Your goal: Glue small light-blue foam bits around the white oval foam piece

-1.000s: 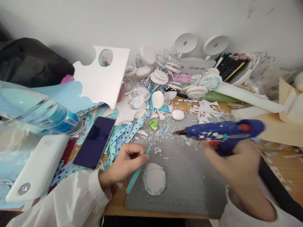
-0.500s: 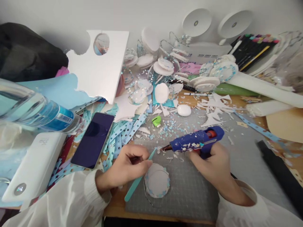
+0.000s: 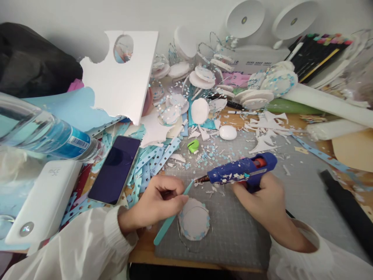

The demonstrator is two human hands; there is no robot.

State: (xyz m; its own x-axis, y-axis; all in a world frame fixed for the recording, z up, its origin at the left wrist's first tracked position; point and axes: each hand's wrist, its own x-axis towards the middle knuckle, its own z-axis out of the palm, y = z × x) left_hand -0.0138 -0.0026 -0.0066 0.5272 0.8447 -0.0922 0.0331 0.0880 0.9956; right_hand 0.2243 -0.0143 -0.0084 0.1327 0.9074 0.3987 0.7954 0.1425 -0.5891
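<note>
My left hand (image 3: 160, 202) pinches a teal pair of tweezers (image 3: 167, 228) between thumb and fingers, tip pointing up and right. In my right hand (image 3: 262, 204) is a blue glue gun (image 3: 237, 172), speckled with small paper bits. Its dark nozzle meets or nearly meets the tweezers' tip; whether a small piece sits there I cannot make out. Just below lies a round white foam disc (image 3: 194, 221), edged with pale blue bits and with a thin wire loop around it, on the grey cutting mat (image 3: 233, 243).
Tiny confetti, a green punch (image 3: 193, 146) and a white oval thing (image 3: 227, 132) lie beyond my hands. Left are a phone (image 3: 115, 169), a power bank (image 3: 43, 202) and a water bottle (image 3: 67, 136). Decorated foam discs (image 3: 201, 77) crowd the back; a black strip (image 3: 346, 210) lies right.
The view has tilted and shifted slightly. The glue gun's nozzle has come a little nearer to the tweezers' tip; both hands keep their grip.
</note>
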